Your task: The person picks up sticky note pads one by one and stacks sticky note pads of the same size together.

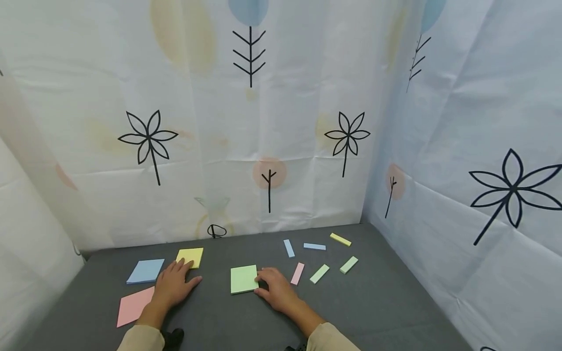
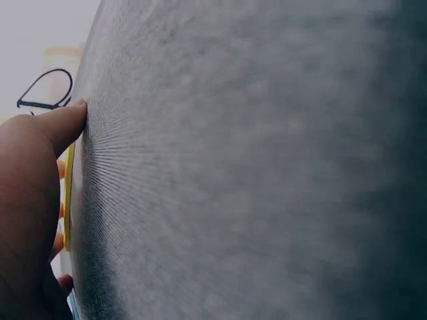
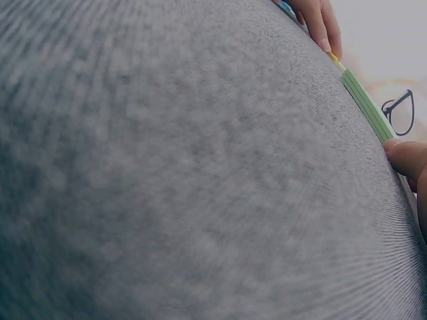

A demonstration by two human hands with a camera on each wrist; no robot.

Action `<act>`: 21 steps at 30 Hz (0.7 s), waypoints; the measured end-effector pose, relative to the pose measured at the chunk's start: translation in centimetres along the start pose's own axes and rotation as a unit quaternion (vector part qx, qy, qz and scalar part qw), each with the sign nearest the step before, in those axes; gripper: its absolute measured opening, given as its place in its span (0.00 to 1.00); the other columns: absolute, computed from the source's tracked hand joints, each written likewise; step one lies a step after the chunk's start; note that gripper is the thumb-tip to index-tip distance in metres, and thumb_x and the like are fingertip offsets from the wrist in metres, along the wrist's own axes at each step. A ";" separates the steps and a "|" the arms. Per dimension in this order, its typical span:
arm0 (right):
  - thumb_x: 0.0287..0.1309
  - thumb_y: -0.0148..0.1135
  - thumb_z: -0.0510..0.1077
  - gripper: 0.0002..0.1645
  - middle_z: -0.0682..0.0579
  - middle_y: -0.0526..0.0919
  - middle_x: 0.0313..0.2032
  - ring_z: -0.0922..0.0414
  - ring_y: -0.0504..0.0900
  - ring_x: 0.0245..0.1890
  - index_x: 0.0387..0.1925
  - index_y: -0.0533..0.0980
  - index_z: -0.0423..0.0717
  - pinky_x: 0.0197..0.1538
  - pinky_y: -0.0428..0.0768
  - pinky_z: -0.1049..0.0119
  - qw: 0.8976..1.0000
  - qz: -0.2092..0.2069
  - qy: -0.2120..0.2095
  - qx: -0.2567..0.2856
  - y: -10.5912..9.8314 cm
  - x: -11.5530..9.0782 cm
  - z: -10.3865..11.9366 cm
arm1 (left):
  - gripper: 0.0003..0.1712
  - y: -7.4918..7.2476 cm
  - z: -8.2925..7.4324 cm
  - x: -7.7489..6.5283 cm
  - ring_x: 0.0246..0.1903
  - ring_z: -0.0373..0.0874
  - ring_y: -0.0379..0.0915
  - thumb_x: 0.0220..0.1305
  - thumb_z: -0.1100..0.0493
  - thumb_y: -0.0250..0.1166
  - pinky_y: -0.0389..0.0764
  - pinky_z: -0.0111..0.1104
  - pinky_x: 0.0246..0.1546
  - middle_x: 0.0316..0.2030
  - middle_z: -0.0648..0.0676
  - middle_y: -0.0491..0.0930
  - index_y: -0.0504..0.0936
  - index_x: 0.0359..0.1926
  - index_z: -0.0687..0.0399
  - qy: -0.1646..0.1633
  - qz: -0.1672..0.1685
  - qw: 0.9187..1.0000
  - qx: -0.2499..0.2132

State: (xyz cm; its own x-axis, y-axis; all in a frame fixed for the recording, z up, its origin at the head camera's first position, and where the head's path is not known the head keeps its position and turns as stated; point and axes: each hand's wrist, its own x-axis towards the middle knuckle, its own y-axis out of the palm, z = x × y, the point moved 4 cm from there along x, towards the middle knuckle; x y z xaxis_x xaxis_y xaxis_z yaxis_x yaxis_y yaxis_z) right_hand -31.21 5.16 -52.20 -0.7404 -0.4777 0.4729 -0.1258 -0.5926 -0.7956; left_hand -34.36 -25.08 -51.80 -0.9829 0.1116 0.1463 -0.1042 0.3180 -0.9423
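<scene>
A square green sticky note pad (image 1: 243, 279) lies flat on the grey table. My right hand (image 1: 277, 291) pinches its right edge, with the thumb at the near corner. In the right wrist view the pad's layered side (image 3: 367, 107) shows, the thumb (image 3: 403, 159) against its end. To the left, my left hand (image 1: 172, 285) rests with fingers spread, fingertips over the near left part of a yellow sticky note pad (image 1: 191, 255). A blue pad (image 1: 146, 271) sits beside that hand, and a pink pad (image 1: 133, 307) is partly hidden under the left wrist.
Narrow sticky strips lie scattered right of my right hand: pink (image 1: 297, 273), two green (image 1: 319, 274), two blue (image 1: 314, 246) and one yellow (image 1: 340, 239). White patterned cloth (image 1: 290, 122) hangs behind the table (image 1: 373, 312) and along its sides.
</scene>
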 end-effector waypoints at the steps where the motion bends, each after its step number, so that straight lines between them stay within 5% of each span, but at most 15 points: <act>1: 0.55 0.70 0.43 0.12 0.50 0.82 0.48 0.50 0.75 0.57 0.41 0.80 0.45 0.60 0.70 0.59 1.000 0.000 0.001 0.001 0.0 0.0 0.0 | 0.40 0.0 -0.1 -0.1 0.64 0.74 0.50 0.64 0.38 0.60 0.49 0.67 0.59 0.65 0.75 0.60 0.69 0.65 0.65 -0.002 0.002 1.000 0.000; 21: 0.56 0.70 0.43 0.12 0.49 0.82 0.49 0.50 0.75 0.58 0.41 0.80 0.44 0.60 0.70 0.59 1.000 0.003 0.003 0.003 -0.2 0.0 0.1 | 0.25 -0.9 -2.5 -2.3 0.45 0.64 0.71 0.56 0.45 0.70 0.67 0.61 0.45 0.44 0.59 0.76 0.84 0.52 0.52 0.056 -0.024 0.996 0.063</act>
State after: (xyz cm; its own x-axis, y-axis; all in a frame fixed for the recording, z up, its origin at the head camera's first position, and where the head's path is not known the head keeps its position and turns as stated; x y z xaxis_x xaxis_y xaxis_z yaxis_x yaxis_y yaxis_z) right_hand -31.07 5.23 -52.02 -0.7452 -0.4775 0.4654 -0.1174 -0.5931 -0.7965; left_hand -31.58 -23.23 -50.58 -0.9541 0.2056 0.2176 -0.1752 0.2061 -0.9627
